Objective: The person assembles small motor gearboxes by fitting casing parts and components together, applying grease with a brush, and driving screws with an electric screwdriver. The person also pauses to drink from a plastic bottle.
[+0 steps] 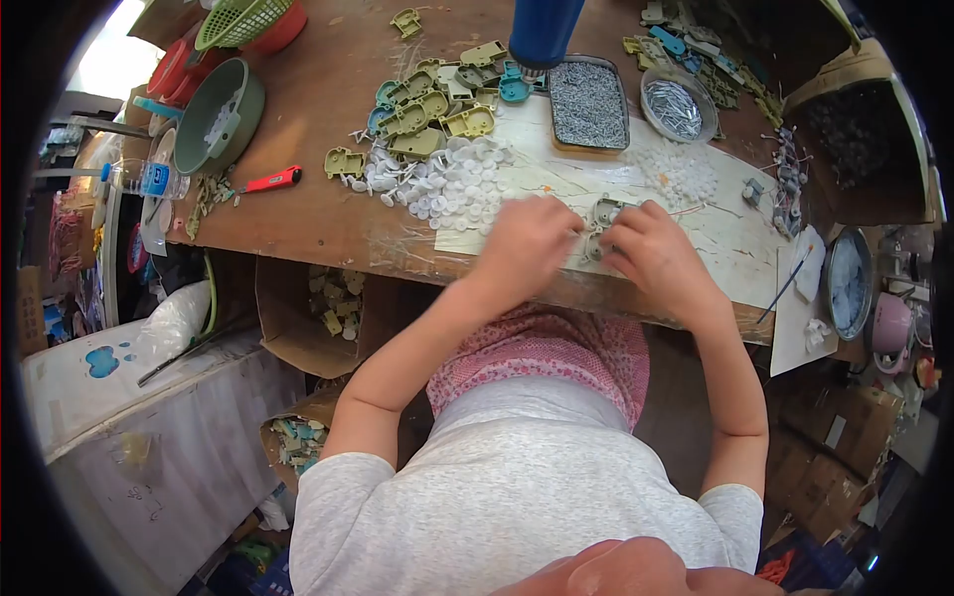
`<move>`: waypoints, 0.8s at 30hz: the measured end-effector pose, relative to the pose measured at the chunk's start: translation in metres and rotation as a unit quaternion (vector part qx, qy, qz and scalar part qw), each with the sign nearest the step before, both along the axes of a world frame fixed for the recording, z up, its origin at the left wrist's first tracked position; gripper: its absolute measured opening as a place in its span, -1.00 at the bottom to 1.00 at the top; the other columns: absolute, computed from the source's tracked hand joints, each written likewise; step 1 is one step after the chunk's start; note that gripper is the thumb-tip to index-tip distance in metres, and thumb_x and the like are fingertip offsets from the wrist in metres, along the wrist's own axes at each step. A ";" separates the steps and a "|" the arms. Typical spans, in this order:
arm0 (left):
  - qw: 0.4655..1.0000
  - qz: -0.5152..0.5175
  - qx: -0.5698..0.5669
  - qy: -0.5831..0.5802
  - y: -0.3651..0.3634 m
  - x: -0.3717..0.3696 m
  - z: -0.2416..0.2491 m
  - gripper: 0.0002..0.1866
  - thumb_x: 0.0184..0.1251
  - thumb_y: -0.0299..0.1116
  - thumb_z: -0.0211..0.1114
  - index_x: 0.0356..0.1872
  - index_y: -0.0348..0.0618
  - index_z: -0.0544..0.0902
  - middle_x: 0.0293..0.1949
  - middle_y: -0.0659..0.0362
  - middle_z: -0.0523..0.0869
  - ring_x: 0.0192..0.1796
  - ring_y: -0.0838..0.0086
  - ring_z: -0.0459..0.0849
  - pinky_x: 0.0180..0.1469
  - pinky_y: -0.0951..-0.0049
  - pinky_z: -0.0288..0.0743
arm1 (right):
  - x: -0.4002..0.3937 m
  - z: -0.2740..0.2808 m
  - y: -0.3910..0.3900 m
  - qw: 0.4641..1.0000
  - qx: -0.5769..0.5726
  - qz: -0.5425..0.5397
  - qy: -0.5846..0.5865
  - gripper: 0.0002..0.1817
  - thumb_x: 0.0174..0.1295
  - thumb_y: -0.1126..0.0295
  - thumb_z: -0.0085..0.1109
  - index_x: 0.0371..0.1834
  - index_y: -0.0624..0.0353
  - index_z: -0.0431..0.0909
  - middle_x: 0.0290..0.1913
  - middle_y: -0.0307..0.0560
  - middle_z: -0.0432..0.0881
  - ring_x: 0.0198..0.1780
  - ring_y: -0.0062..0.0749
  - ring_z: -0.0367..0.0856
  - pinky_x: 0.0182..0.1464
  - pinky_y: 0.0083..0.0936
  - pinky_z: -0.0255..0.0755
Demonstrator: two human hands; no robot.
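Near the front edge of the wooden table, my right hand [651, 253] has its fingers closed on a small grey plastic housing [606, 211]. My left hand [530, 245] is just left of it, fingertips pinched together close to the housing; anything between them is too small to make out. Beside my left hand lies a heap of white round plastic pieces [457, 184]. Behind that heap are olive and teal plastic housings [422, 104]. A pile of tiny white parts [679, 171] lies behind my right hand.
A blue tool [545, 30] hangs over the table's back, near a tray of small screws [588, 104] and a bowl of metal pins [680, 107]. A red-handled cutter [271, 180] and a green basin [221, 117] are at left. Small motors [788, 184] lie at right.
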State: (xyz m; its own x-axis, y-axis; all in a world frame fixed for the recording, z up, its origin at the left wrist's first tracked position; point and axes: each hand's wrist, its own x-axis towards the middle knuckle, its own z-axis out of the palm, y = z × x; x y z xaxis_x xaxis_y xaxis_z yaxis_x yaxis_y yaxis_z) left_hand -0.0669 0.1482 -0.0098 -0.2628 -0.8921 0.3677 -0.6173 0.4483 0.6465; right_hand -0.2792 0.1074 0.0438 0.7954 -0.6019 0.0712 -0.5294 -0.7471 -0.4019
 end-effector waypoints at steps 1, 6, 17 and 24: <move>0.999 0.041 -0.004 0.034 -0.006 0.014 0.000 -0.87 0.11 -0.48 0.34 -0.30 -0.13 0.65 -0.26 0.16 0.65 -0.13 0.22 0.58 -0.07 0.26 0.38 | 0.006 0.002 -0.006 1.000 -0.002 0.003 0.001 -0.77 0.05 0.52 0.28 -0.19 0.22 0.57 -0.23 -0.04 0.56 -0.13 -0.14 0.50 -0.11 -0.37 0.46; 0.964 0.144 -0.152 -0.165 -0.059 0.076 0.012 -0.90 0.05 -0.45 0.34 -0.38 -0.02 0.71 -0.29 0.29 0.65 -0.10 0.34 0.57 -0.05 0.27 0.37 | 0.088 -0.019 -0.041 0.970 -0.010 -0.084 -0.229 -0.74 0.12 0.53 0.26 -0.10 0.20 0.54 -0.22 -0.02 0.62 -0.17 -0.04 0.60 -0.14 -0.23 0.48; 0.974 0.128 -0.116 -0.144 -0.074 0.075 0.001 -0.89 0.11 -0.50 0.34 -0.34 -0.15 0.59 -0.31 0.18 0.66 -0.22 0.25 0.64 -0.15 0.29 0.51 | 0.099 -0.058 -0.060 0.980 -0.052 -0.091 -0.168 -0.82 0.09 0.55 0.21 -0.22 0.20 0.52 -0.19 0.01 0.60 -0.09 -0.01 0.59 -0.09 -0.18 0.48; 0.962 0.175 0.087 0.192 -0.059 0.073 0.010 -0.93 0.29 -0.54 0.23 -0.32 -0.25 0.49 -0.19 0.07 0.77 -0.27 0.49 0.72 -0.20 0.46 0.57 | 0.098 -0.053 -0.055 0.990 -0.085 -0.069 -0.085 -0.84 0.10 0.49 0.23 -0.24 0.19 0.55 -0.27 -0.01 0.56 -0.15 -0.07 0.59 -0.13 -0.18 0.51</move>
